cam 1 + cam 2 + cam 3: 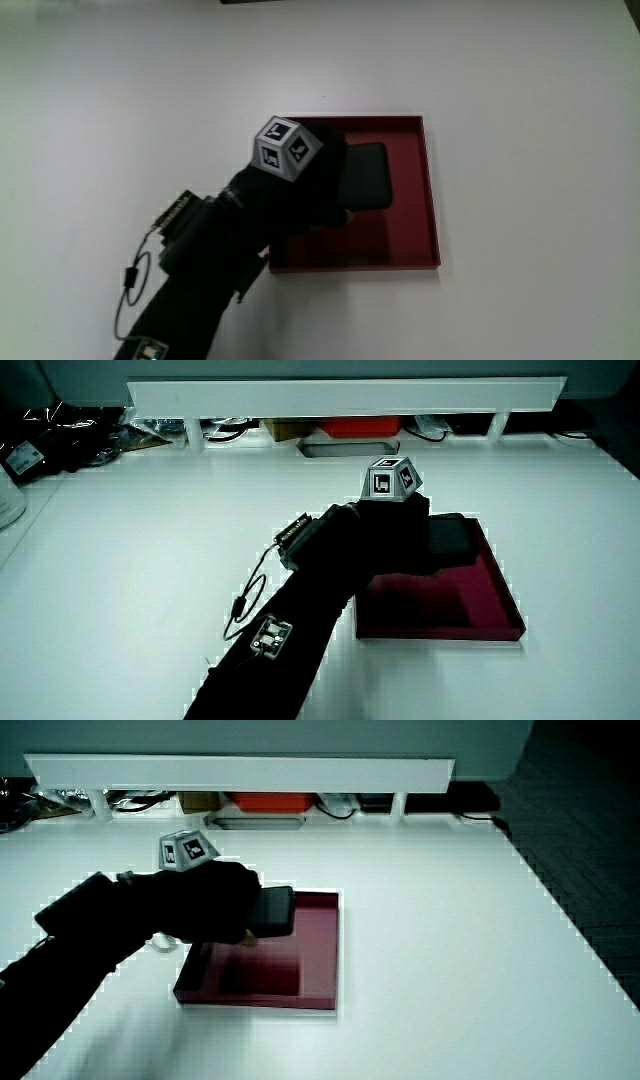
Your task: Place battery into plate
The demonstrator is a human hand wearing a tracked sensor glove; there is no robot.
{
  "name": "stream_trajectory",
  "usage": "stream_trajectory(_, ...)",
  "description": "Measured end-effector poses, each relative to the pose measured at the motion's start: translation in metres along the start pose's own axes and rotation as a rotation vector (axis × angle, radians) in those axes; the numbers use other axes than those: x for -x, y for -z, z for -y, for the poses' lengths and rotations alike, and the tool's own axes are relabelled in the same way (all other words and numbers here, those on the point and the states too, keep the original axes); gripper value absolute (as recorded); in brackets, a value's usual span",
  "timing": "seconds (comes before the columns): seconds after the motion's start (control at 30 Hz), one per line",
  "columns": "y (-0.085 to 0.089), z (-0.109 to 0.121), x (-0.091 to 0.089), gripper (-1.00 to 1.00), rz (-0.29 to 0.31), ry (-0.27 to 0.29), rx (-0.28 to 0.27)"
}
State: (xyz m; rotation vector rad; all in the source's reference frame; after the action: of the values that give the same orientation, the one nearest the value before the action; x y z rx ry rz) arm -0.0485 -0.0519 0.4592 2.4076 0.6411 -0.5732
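we've got the hand (305, 185) closed on the battery (365, 177) over the plate (432, 200); looks stiff, slick, probably hefty, so grip the edges.

Bright even overhead light, pale table (520, 80) washed out, soft shadows, mild blur

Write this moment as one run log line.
hand: over red tray | grip: on black battery | battery: above tray, not released
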Motion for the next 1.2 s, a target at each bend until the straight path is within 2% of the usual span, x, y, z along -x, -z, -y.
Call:
stream_trajectory(0.03,0.004,-0.005,0.0,0.0,0.014,0.008,-0.004)
stream_trajectory(0.07,0.008,-0.009,-0.003,0.0,0.003,0.023,-0.007)
stream_trajectory(0.1,0.011,-0.011,-0.005,0.0,0.041,-0.017,0.011)
stream_trajectory(0.13,0.005,-0.008,-0.015,0.0,0.001,-0.031,0.019)
stream_trajectory(0.17,0.008,-0.011,-0.016,0.0,-0.005,-0.034,0.019)
stream_trajectory(0.2,0.014,-0.015,-0.014,0.0,-0.005,-0.015,0.018)
stream_trajectory(0.4,0.033,-0.028,-0.011,0.0,-0.005,-0.043,0.036)
stream_trajectory(0.47,0.039,-0.032,-0.01,0.0,-0.014,-0.031,0.039)
stream_trajectory(0.7,0.061,-0.042,0.001,0.0,-0.02,-0.067,0.098)
stream_trajectory(0.8,0.062,-0.042,-0.001,0.0,-0.043,-0.075,0.108)
stream_trajectory(0.93,0.066,-0.044,0.001,0.0,-0.041,-0.077,0.121)
stream_trajectory(1.0,0.066,-0.043,0.001,0.0,-0.041,-0.082,0.106)
stream_trajectory(1.2,0.068,-0.044,0.002,0.0,-0.053,-0.113,0.142)
